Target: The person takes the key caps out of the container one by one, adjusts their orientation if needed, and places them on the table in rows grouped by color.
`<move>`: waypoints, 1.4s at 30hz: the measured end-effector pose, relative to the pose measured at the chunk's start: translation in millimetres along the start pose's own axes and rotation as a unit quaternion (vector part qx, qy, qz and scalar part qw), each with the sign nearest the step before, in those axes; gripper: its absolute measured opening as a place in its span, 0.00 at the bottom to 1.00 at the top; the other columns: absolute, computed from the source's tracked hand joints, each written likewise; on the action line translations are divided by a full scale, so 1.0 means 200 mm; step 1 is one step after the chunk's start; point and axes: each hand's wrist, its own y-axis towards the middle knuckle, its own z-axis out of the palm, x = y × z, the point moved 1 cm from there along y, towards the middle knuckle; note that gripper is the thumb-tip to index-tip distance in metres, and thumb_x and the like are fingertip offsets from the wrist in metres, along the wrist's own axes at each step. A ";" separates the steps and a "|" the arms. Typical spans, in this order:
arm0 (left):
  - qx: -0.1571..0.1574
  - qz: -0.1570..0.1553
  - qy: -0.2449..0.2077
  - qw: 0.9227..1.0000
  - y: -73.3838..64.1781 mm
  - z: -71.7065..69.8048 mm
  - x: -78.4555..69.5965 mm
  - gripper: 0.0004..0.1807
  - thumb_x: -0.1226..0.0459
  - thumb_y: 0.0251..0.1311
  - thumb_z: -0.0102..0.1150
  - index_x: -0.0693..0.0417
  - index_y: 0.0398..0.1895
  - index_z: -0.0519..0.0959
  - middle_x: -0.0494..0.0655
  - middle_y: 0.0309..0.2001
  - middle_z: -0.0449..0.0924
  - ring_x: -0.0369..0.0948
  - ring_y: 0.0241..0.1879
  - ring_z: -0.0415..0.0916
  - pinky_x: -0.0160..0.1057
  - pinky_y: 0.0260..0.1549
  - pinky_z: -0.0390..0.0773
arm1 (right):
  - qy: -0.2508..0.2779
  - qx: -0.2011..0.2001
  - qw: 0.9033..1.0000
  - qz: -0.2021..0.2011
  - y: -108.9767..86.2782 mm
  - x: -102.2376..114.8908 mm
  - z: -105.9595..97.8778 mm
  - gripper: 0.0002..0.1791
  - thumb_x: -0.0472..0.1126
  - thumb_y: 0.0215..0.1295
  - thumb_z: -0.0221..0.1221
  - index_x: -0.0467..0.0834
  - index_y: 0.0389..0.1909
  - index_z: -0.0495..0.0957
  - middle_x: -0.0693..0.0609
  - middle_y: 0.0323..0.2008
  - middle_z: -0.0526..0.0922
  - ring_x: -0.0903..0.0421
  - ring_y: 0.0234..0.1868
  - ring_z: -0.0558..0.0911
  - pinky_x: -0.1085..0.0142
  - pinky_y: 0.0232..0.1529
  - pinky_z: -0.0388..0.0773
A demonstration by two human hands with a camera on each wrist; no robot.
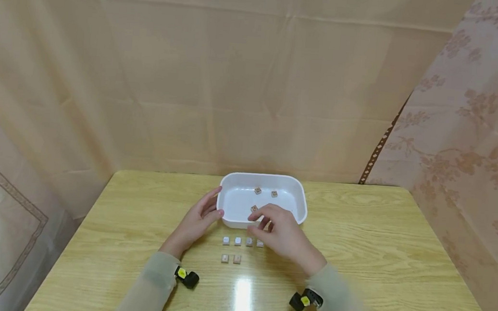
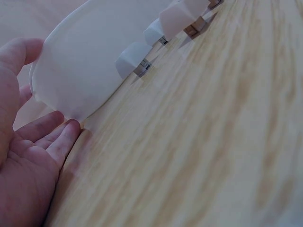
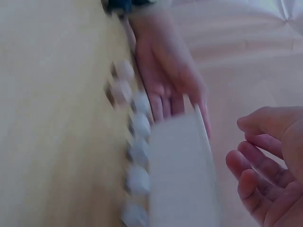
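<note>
A white plastic tub stands at the back of the table, with three small brownish keycap-like pieces inside. My left hand holds the tub's left end, thumb at the near corner and fingers along the side wall. Over the near rim, my right hand hovers with its fingers loosely bent; the right wrist view shows nothing between the thumb and fingertips. In front of the tub runs a row of several white keycaps, its right end partly covered by my right hand. Two beige keycaps sit nearer me.
The wood-grain table reaches out on both sides. A beige curtain hangs right behind the tub, and a flowered cloth hangs at the right. Both wrists carry black cameras.
</note>
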 end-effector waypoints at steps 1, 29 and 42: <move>0.000 -0.001 0.001 1.000 0.00 0.00 0.00 0.39 0.64 0.79 0.64 0.42 0.88 0.61 0.61 0.80 0.67 0.55 0.78 0.69 0.40 0.73 0.74 | -0.012 0.004 1.000 -0.002 0.02 -0.01 -0.02 0.09 0.36 0.68 0.75 0.42 0.46 0.88 0.51 0.43 0.90 0.58 0.37 0.86 0.65 0.35 0.87; -0.001 -0.009 0.002 1.000 0.00 0.01 0.01 0.38 0.63 0.79 0.64 0.40 0.87 0.61 0.60 0.80 0.67 0.54 0.79 0.68 0.39 0.73 0.74 | -0.027 0.080 0.983 0.164 0.40 -0.42 -0.06 0.26 0.43 0.71 0.73 0.43 0.67 0.84 0.46 0.61 0.88 0.45 0.63 0.84 0.48 0.68 0.82; 0.003 -0.009 -0.001 1.000 0.01 0.00 0.02 0.38 0.62 0.79 0.65 0.37 0.87 0.62 0.59 0.81 0.67 0.54 0.79 0.68 0.39 0.74 0.73 | -0.015 0.057 0.989 0.137 0.40 -0.53 0.00 0.24 0.36 0.68 0.74 0.39 0.64 0.84 0.46 0.57 0.89 0.46 0.60 0.86 0.50 0.65 0.84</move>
